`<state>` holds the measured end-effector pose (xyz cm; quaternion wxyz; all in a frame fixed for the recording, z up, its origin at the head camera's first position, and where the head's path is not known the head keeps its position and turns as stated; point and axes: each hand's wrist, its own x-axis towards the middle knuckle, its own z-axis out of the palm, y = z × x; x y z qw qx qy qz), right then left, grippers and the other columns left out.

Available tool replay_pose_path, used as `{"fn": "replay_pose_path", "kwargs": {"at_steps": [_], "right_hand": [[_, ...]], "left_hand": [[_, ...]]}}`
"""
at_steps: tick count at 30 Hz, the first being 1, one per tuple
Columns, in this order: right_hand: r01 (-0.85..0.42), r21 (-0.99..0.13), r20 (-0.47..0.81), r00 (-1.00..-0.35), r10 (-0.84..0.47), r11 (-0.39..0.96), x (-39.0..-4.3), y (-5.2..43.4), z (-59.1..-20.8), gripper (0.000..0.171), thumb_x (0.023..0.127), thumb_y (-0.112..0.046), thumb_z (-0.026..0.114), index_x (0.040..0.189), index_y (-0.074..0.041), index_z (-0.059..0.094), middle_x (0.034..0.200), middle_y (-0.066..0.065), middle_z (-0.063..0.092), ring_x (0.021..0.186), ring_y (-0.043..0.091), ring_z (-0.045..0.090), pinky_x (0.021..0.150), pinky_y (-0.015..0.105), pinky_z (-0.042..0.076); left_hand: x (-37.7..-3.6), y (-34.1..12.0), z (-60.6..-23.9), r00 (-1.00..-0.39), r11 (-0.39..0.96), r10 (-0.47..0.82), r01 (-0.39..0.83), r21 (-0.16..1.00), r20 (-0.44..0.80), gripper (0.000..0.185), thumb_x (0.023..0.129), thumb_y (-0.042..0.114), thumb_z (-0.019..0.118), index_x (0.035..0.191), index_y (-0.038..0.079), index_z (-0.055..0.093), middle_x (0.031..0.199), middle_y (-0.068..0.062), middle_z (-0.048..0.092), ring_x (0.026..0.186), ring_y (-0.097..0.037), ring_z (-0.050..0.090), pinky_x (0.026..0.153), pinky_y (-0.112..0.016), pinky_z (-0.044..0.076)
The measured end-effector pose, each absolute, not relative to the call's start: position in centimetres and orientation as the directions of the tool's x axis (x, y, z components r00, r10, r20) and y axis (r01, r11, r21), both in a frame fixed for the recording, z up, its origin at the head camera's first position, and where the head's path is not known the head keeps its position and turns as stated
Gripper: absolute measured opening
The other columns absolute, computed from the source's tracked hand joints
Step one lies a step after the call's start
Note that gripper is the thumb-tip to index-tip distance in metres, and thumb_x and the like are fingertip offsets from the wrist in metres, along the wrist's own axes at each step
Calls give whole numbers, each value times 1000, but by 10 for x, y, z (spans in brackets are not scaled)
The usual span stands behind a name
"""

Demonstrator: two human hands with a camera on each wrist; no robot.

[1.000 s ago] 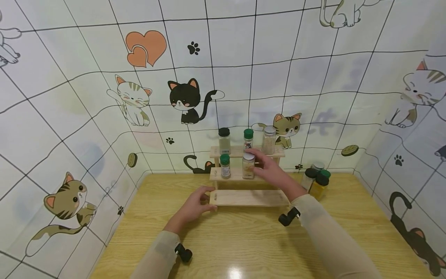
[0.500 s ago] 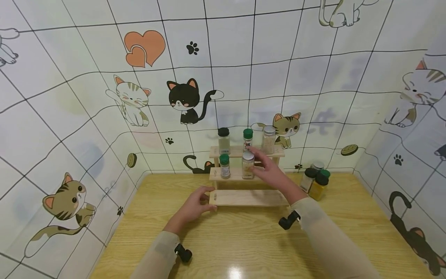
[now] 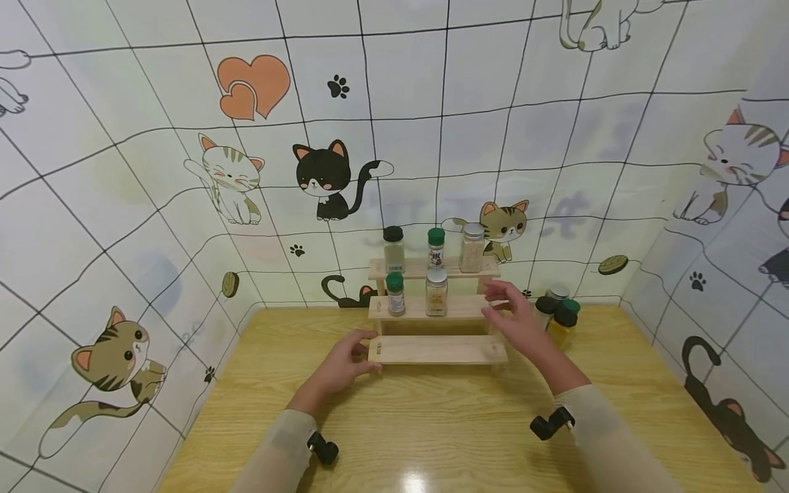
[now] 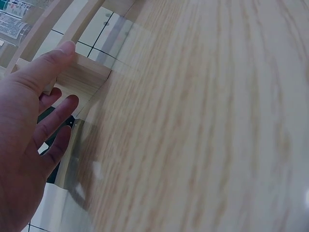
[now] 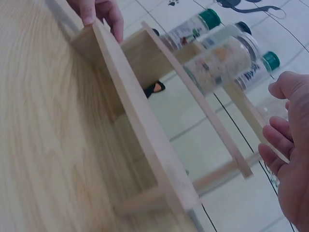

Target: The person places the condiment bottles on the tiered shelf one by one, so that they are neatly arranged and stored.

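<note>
A three-tier wooden spice rack [image 3: 440, 349] stands at the back of the table. My left hand [image 3: 345, 359] holds the left end of its lowest shelf, thumb at the front edge and fingers behind. My right hand [image 3: 518, 322] is off the rack's right end, fingers loosely bent with nothing in them. On the middle shelf stand a green-capped spice jar [image 3: 396, 299] and a silver-lidded jar [image 3: 436, 298]. The top shelf carries a black-capped jar [image 3: 394, 253], a green-capped jar [image 3: 435, 253] and a silver-lidded jar [image 3: 472, 253]. No jar stands on the lowest shelf.
Several more spice jars, one a yellow jar with a black cap [image 3: 561, 327], cluster on the table right of the rack, partly behind my right hand. Walls with a cat-print covering [image 3: 407, 103] close in the wooden table [image 3: 394, 424] at the back and both sides.
My right hand has let go of the silver-lidded jar on the middle shelf and moved right, toward the jar cluster. My left hand has stayed at the rack's lowest shelf.
</note>
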<state>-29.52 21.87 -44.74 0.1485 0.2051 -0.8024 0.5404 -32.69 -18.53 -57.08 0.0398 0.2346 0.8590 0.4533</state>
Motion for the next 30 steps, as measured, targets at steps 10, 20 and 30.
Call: {"fn": "replay_pose_path", "kwargs": {"at_steps": [10, 20, 30], "right_hand": [[-371, -801, 479, -868, 132, 470, -280, 295, -502, 34, 100, -15, 66, 130, -4, 56, 119, 12, 59, 102, 13, 56, 82, 15, 46], [-317, -742, 582, -742, 332, 591, -277, 334, -532, 32, 92, -3, 74, 120, 3, 61, 111, 14, 57, 101, 21, 52, 84, 22, 42], [-157, -811, 444, -793, 417, 564, -286, 345, -555, 56, 91, -21, 78, 136, -2, 50, 125, 13, 49, 107, 24, 49, 86, 23, 40]], "left_hand": [[-327, -187, -574, -890, 476, 435, 357, 804, 138, 76, 82, 44, 83, 147, 25, 50, 139, 8, 52, 109, -13, 64, 90, -39, 53], [-328, -187, -573, -895, 487, 429, 347, 801, 127, 77, 81, 44, 84, 147, 24, 50, 138, 11, 52, 109, -12, 64, 92, -38, 52], [-328, -187, -572, -897, 492, 424, 342, 800, 123, 76, 82, 44, 83, 147, 27, 50, 138, 11, 52, 110, -12, 63, 92, -39, 52]]}}
